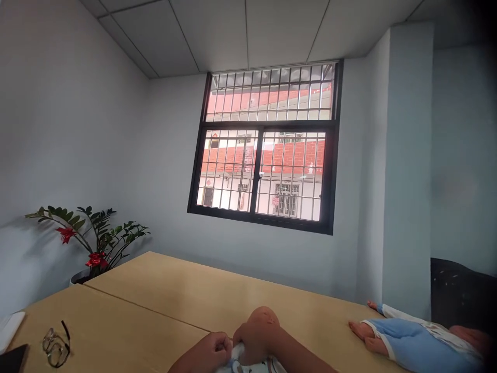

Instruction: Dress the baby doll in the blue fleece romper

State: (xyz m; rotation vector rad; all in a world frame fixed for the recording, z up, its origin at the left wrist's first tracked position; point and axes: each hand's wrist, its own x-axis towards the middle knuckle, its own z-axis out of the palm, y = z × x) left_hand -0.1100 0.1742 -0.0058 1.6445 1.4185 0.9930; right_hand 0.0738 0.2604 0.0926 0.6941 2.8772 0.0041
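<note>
Doll (254, 368) between hands (251, 340), head (264, 314) just beyond

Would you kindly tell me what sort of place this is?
Probably an office or meeting room, given the flat, wood-toned tabletops, the grey panelled ceiling and the black-framed, metal-barred window.

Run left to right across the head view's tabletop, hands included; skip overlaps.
Clear-lensed eyeglasses with dark temples → bare, curled left hand → bare right hand → lying baby doll in light-blue trousers and white top.
</note>
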